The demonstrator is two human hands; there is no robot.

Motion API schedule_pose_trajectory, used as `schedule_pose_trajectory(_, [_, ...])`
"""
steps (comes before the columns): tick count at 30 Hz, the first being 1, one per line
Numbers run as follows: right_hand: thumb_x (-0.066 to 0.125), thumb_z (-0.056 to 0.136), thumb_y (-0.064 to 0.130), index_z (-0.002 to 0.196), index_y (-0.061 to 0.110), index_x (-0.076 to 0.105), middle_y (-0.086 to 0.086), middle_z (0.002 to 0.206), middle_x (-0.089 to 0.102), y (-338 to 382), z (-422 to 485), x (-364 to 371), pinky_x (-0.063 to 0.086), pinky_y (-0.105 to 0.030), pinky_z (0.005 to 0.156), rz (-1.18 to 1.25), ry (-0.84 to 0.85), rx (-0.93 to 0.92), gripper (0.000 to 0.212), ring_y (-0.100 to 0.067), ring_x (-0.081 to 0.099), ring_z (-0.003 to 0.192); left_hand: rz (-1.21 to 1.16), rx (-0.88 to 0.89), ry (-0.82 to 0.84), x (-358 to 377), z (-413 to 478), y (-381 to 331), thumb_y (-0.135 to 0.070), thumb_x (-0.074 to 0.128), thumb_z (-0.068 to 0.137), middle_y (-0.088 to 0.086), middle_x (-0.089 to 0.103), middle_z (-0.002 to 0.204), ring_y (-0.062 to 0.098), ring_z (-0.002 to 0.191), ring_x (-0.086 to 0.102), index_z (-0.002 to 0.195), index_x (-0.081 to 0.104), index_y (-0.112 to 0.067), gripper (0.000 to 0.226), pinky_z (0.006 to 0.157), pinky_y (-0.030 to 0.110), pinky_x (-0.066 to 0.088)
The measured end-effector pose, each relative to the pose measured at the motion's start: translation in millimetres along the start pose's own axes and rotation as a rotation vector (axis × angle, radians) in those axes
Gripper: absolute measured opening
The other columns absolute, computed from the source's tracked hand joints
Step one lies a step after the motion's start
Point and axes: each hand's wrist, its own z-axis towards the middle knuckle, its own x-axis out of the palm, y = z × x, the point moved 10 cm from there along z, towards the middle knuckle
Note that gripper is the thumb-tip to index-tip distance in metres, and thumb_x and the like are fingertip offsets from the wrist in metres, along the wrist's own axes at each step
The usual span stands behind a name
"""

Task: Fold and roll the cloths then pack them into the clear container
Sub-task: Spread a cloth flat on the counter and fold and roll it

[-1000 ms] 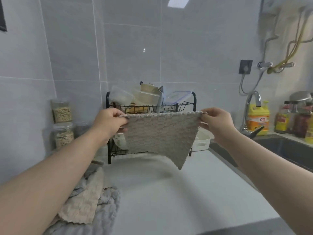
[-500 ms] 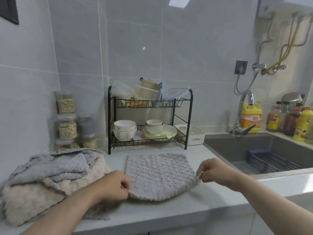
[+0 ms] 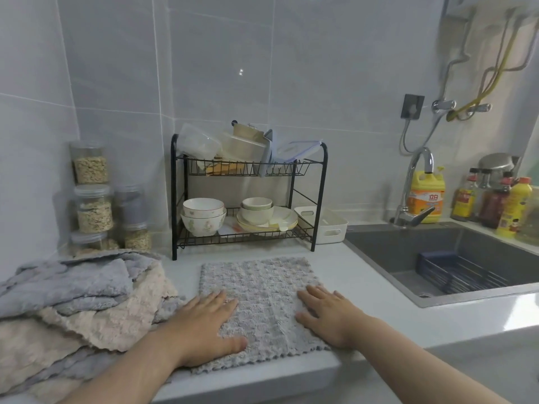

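Observation:
A grey textured cloth (image 3: 262, 293) lies spread flat on the white counter (image 3: 364, 287), its near edge at the counter's front. My left hand (image 3: 204, 325) rests flat on the cloth's near left part, fingers straight. My right hand (image 3: 329, 313) lies flat on its near right part, fingers straight too. A heap of grey and beige cloths (image 3: 73, 304) sits to the left. Clear plastic containers (image 3: 201, 144) stand on the top shelf of the black dish rack (image 3: 248, 193).
The rack holds bowls and plates on its lower shelf. Stacked jars (image 3: 93, 196) stand in the left corner. A white bin (image 3: 326, 225) sits beside the rack. A dark sink (image 3: 455, 258) with a faucet, detergent and bottles fills the right.
The cloth hung in the air between both hands, was then lowered onto the counter by its near corners, and now lies flat with both hands pressed open on it.

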Motion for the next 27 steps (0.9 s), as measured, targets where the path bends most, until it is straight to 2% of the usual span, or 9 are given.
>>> schedule_pose_trajectory(2, [0.031, 0.095, 0.062, 0.149, 0.031, 0.030, 0.004, 0.158, 0.027, -5, 6, -7, 0.017, -0.039, 0.119, 0.009, -0.033, -0.006, 0.063, -0.018, 0.025, 0.145, -0.006, 0.006, -0.024, 0, 4, 2, -0.098, 0.004, 0.060, -0.007, -0.020, 0.158, 0.014, 0.147, -0.014, 0.151, -0.012, -0.038, 0.110, 0.120, 0.040, -0.009])
schedule_pose_trajectory(4, [0.038, 0.094, 0.057, 0.135, 0.029, 0.052, 0.002, 0.140, 0.049, -10, 16, -23, 0.032, -0.034, 0.109, 0.093, -0.133, 0.012, 0.051, -0.020, 0.047, 0.128, -0.079, -0.007, -0.062, -1, 7, 7, -0.100, 0.005, 0.056, -0.012, -0.015, 0.160, 0.011, 0.148, -0.011, 0.150, -0.006, -0.045, 0.109, 0.120, 0.038, -0.006])
schedule_pose_trajectory(6, [0.043, 0.095, 0.047, 0.126, 0.025, 0.059, 0.001, 0.128, 0.057, -21, 32, -40, 0.042, -0.031, 0.099, 0.232, -0.232, 0.077, 0.041, -0.019, 0.054, 0.116, -0.167, -0.036, -0.095, -4, 7, 11, -0.100, 0.013, 0.056, -0.019, -0.010, 0.159, 0.008, 0.148, -0.007, 0.148, 0.001, -0.050, 0.105, 0.120, 0.036, 0.000])
schedule_pose_trajectory(11, [0.045, 0.095, 0.024, 0.134, 0.012, 0.050, -0.009, 0.136, 0.052, -56, 82, -44, 0.043, -0.031, 0.093, 0.291, -0.215, 0.300, 0.041, -0.026, 0.052, 0.119, -0.219, -0.028, -0.129, -8, 6, 14, -0.097, 0.026, 0.062, -0.027, -0.006, 0.155, 0.002, 0.146, -0.004, 0.146, 0.010, -0.054, 0.096, 0.120, 0.034, 0.005])
schedule_pose_trajectory(14, [0.041, 0.099, 0.034, 0.134, 0.008, 0.048, -0.011, 0.136, 0.054, -71, 105, -37, 0.043, -0.033, 0.099, 0.312, -0.171, 0.394, 0.044, -0.029, 0.051, 0.123, -0.219, -0.019, -0.114, -6, 8, 14, -0.099, 0.025, 0.055, -0.032, -0.008, 0.150, 0.000, 0.145, -0.004, 0.146, 0.012, -0.054, 0.102, 0.120, 0.032, 0.004])
schedule_pose_trajectory(17, [0.048, 0.098, 0.037, 0.137, 0.009, 0.049, -0.010, 0.138, 0.054, -73, 122, -39, 0.042, -0.034, 0.102, 0.396, -0.186, 0.400, 0.048, -0.028, 0.051, 0.124, -0.198, -0.006, -0.117, -7, 12, 12, -0.094, 0.032, 0.065, -0.030, -0.009, 0.153, -0.006, 0.141, -0.007, 0.146, 0.012, -0.054, 0.093, 0.119, 0.030, 0.003])
schedule_pose_trajectory(20, [0.055, 0.095, 0.025, 0.123, 0.015, 0.062, -0.008, 0.119, 0.064, -73, 133, -42, 0.049, -0.030, 0.087, 0.532, -0.276, 0.356, 0.030, -0.024, 0.060, 0.101, -0.197, 0.015, -0.121, -10, 13, 11, -0.090, 0.036, 0.070, -0.033, -0.011, 0.146, -0.011, 0.131, -0.009, 0.146, 0.013, -0.053, 0.088, 0.112, 0.022, -0.002])
schedule_pose_trajectory(23, [0.056, 0.092, 0.014, 0.107, 0.014, 0.068, -0.005, 0.097, 0.065, -73, 137, -41, 0.050, -0.028, 0.077, 0.598, -0.359, 0.314, 0.019, -0.022, 0.061, 0.088, -0.192, 0.058, -0.123, -11, 13, 10, -0.100, 0.020, 0.057, -0.034, -0.015, 0.143, -0.011, 0.132, -0.011, 0.145, 0.009, -0.056, 0.099, 0.110, 0.019, -0.004])
schedule_pose_trajectory(27, [0.053, 0.087, 0.013, 0.117, 0.018, 0.065, -0.005, 0.118, 0.065, -80, 145, -30, 0.050, -0.030, 0.089, 0.590, -0.343, 0.322, 0.032, -0.023, 0.061, 0.105, -0.218, 0.058, -0.096, -8, 16, 12, -0.104, 0.003, 0.039, -0.033, -0.016, 0.143, -0.007, 0.136, -0.016, 0.136, 0.005, -0.065, 0.104, 0.111, 0.021, -0.007])
